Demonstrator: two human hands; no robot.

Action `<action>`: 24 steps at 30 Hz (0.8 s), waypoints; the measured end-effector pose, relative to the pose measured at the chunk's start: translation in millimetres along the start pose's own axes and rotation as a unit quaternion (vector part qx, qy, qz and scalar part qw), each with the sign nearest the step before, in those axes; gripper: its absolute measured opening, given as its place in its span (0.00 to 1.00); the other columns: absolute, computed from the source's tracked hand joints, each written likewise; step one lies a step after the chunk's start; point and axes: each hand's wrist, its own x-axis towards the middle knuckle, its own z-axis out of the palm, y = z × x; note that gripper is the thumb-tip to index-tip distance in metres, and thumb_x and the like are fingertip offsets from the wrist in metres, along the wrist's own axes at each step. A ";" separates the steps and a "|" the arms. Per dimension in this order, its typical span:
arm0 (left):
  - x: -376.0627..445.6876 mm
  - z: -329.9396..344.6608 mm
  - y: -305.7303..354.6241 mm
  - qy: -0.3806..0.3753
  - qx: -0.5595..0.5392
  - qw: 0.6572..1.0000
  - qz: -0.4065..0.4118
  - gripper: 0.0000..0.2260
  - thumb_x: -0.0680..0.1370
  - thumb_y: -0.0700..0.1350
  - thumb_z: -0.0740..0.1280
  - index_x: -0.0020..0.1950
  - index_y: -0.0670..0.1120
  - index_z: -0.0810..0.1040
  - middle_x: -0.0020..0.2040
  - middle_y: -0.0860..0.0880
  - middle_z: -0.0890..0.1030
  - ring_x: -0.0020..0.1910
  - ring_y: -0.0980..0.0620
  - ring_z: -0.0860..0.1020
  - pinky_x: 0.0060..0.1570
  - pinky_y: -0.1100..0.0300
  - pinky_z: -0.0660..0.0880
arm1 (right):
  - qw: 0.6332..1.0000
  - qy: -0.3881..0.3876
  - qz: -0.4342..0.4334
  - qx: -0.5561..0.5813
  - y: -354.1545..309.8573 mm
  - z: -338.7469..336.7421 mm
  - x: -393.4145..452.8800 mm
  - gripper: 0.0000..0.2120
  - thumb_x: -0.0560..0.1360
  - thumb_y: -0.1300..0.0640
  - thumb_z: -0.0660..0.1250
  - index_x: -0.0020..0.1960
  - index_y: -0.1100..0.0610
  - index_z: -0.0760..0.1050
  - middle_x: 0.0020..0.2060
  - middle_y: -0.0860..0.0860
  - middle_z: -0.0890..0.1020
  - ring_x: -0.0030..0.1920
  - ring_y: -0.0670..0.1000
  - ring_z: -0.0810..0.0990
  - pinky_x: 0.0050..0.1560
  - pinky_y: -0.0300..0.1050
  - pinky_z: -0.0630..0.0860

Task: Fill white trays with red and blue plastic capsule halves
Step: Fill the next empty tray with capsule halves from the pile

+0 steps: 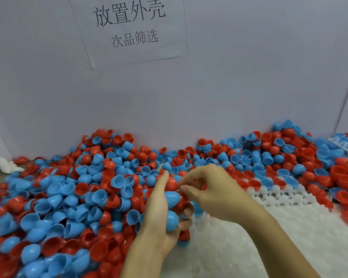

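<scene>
— What's in hand?
— My left hand cradles a stack of blue and red capsule halves; my right hand pinches a red one off its top.
— Next?
— Seat it in the white tray on the right, I reckon, hollow up. Further off, the loose pile banks against the wall.

One white paper sheet hangs a little tilted on the pale grey wall panel, far above both hands and slightly toward the left hand's side. It carries two lines of black Chinese characters. The upper line, in big characters, reads "放置外壳". The lower line, in smaller characters, reads "次品筛选". No other text can be read.
</scene>
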 end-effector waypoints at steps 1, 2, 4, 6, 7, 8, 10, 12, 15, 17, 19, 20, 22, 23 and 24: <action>0.7 -0.4 -0.6 -0.004 0.016 1.000 -0.008 0.25 0.79 0.61 0.62 0.33 0.47 0.85 0.31 0.46 0.77 0.23 0.53 0.71 0.18 0.66 0.63 | 1.000 -0.019 0.005 -0.011 0.6 0.5 0.1 0.06 0.78 0.53 0.69 0.51 0.46 0.85 0.40 0.39 0.83 0.44 0.36 0.78 0.38 0.29 0.74; 1.1 -1.0 -1.0 -0.008 0.031 0.999 -0.016 0.24 0.79 0.61 0.63 0.34 0.47 0.86 0.32 0.46 0.76 0.23 0.52 0.71 0.18 0.66 0.63 | 0.999 -0.040 0.010 -0.010 1.6 -0.8 0.0 0.06 0.77 0.52 0.70 0.51 0.45 0.84 0.40 0.39 0.83 0.44 0.36 0.78 0.38 0.30 0.74; 1.1 -2.3 -1.0 -0.027 0.056 0.998 -0.027 0.23 0.76 0.62 0.64 0.36 0.46 0.86 0.31 0.45 0.76 0.23 0.51 0.71 0.18 0.65 0.64 | 0.997 -0.078 0.016 0.018 2.9 -6.4 -1.3 0.06 0.77 0.51 0.70 0.48 0.41 0.83 0.41 0.35 0.83 0.42 0.35 0.79 0.38 0.27 0.74; 0.2 -2.5 -0.7 -0.044 0.076 0.996 -0.031 0.22 0.72 0.63 0.66 0.38 0.46 0.86 0.31 0.45 0.76 0.24 0.51 0.71 0.19 0.65 0.65 | 0.992 -0.105 0.029 0.058 2.2 -10.9 -2.7 0.09 0.77 0.53 0.71 0.44 0.38 0.81 0.41 0.32 0.83 0.42 0.33 0.81 0.38 0.24 0.74; 0.1 -2.5 -1.0 -0.047 0.084 0.995 -0.032 0.22 0.71 0.64 0.66 0.38 0.46 0.86 0.31 0.46 0.75 0.24 0.51 0.71 0.19 0.65 0.64 | 0.990 -0.114 0.042 0.076 2.3 -11.7 -2.6 0.10 0.77 0.54 0.71 0.42 0.38 0.81 0.40 0.33 0.84 0.42 0.34 0.82 0.39 0.25 0.74; 0.2 -2.1 -1.3 -0.048 0.094 0.994 -0.035 0.22 0.71 0.64 0.67 0.37 0.46 0.86 0.31 0.46 0.75 0.24 0.52 0.71 0.19 0.65 0.64 | 0.987 -0.123 0.056 0.090 2.3 -12.0 -2.2 0.10 0.77 0.55 0.71 0.42 0.41 0.82 0.40 0.35 0.85 0.42 0.36 0.83 0.39 0.25 0.75; 0.4 -1.3 -2.5 -0.046 0.113 0.992 -0.044 0.23 0.71 0.65 0.66 0.38 0.46 0.86 0.31 0.46 0.76 0.25 0.52 0.71 0.19 0.65 0.64 | 0.981 -0.134 0.094 0.102 2.7 -12.3 -2.0 0.07 0.77 0.56 0.71 0.42 0.46 0.84 0.39 0.40 0.86 0.42 0.38 0.84 0.38 0.27 0.76; 1.1 -0.7 -3.3 -0.045 0.123 0.990 -0.051 0.26 0.73 0.66 0.65 0.41 0.43 0.87 0.31 0.46 0.77 0.25 0.52 0.71 0.19 0.65 0.64 | 0.975 -0.139 0.128 0.114 4.5 -13.9 -2.6 0.06 0.77 0.56 0.71 0.42 0.49 0.85 0.39 0.43 0.86 0.41 0.39 0.84 0.39 0.29 0.76; 1.0 0.1 -3.2 -0.052 0.117 0.991 -0.047 0.23 0.70 0.66 0.66 0.31 0.47 0.83 0.32 0.46 0.76 0.24 0.52 0.70 0.20 0.65 0.63 | 0.969 -0.129 0.156 0.143 7.4 -20.0 -4.4 0.07 0.77 0.56 0.70 0.42 0.51 0.85 0.40 0.45 0.86 0.44 0.42 0.84 0.49 0.37 0.79; 1.2 0.2 -3.4 -0.041 0.116 0.992 -0.041 0.22 0.70 0.65 0.67 0.29 0.48 0.82 0.31 0.46 0.73 0.24 0.52 0.69 0.20 0.65 0.63 | 0.971 -0.130 0.154 0.126 7.8 -22.9 -5.8 0.07 0.78 0.53 0.70 0.42 0.49 0.85 0.41 0.42 0.86 0.46 0.41 0.83 0.52 0.38 0.78; 2.0 -0.6 -4.6 -0.035 0.122 0.991 -0.039 0.23 0.73 0.64 0.66 0.30 0.48 0.83 0.30 0.46 0.72 0.24 0.52 0.69 0.20 0.65 0.64 | 0.975 -0.143 0.145 0.093 6.1 -21.6 -7.0 0.07 0.77 0.49 0.70 0.41 0.46 0.84 0.40 0.39 0.85 0.44 0.38 0.82 0.46 0.35 0.76; 2.1 -0.3 -4.7 -0.035 0.124 0.991 -0.040 0.24 0.74 0.64 0.65 0.30 0.48 0.84 0.29 0.47 0.72 0.24 0.52 0.69 0.20 0.65 0.64 | 0.976 -0.148 0.141 0.080 5.6 -19.7 -6.9 0.07 0.77 0.49 0.70 0.41 0.46 0.84 0.38 0.39 0.85 0.42 0.38 0.82 0.43 0.34 0.76; 1.3 1.0 -3.9 -0.040 0.115 0.992 -0.037 0.23 0.73 0.65 0.66 0.31 0.48 0.84 0.28 0.47 0.73 0.24 0.52 0.69 0.20 0.65 0.63 | 0.977 -0.141 0.140 0.074 5.8 -16.3 -5.8 0.09 0.77 0.49 0.70 0.40 0.47 0.84 0.38 0.42 0.85 0.42 0.42 0.83 0.43 0.38 0.78; 1.2 1.6 -3.2 -0.042 0.103 0.993 -0.030 0.22 0.72 0.65 0.66 0.33 0.48 0.84 0.29 0.47 0.74 0.24 0.52 0.69 0.19 0.65 0.63 | 0.978 -0.125 0.146 0.084 6.6 -16.3 -5.2 0.09 0.77 0.49 0.70 0.40 0.48 0.84 0.39 0.44 0.86 0.43 0.44 0.83 0.45 0.42 0.80; 1.5 1.7 -2.4 -0.041 0.091 0.995 -0.019 0.21 0.72 0.64 0.67 0.36 0.48 0.85 0.31 0.46 0.77 0.23 0.52 0.70 0.18 0.65 0.63 | 0.977 -0.099 0.155 0.104 8.2 -17.3 -4.4 0.10 0.77 0.48 0.70 0.40 0.47 0.85 0.40 0.44 0.86 0.43 0.44 0.83 0.45 0.43 0.80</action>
